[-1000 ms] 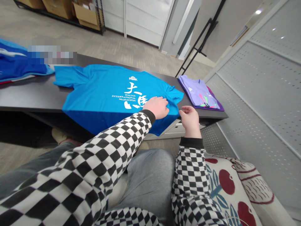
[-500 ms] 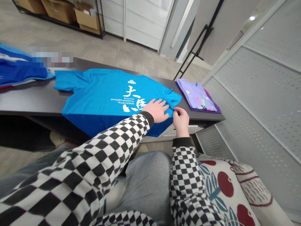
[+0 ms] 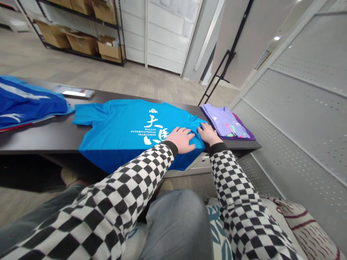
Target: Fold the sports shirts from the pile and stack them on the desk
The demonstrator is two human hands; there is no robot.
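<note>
A bright blue T-shirt (image 3: 116, 126) with white print is spread face up on the dark table (image 3: 35, 139), its lower part hanging over the near edge. My left hand (image 3: 182, 139) lies flat on the shirt's right half with fingers spread, covering part of the print. Close beside it, my right hand (image 3: 208, 133) rests over the shirt's right sleeve, its fingers stretched forward and lying down on the fabric. Part of that sleeve is hidden beneath the fingers.
Folded purple shirts (image 3: 227, 122) lie at the table's right end. A blue and white garment (image 3: 29, 103) and a phone (image 3: 74, 92) are on the left. Perforated panels (image 3: 292, 108) stand to the right. Behind is a shelf (image 3: 81, 52) with cardboard boxes.
My right hand has gone from pinching the shirt's edge near the sleeve to lying on the sleeve with fingers extended. My left hand stays on the shirt. The camera view has tilted up.
</note>
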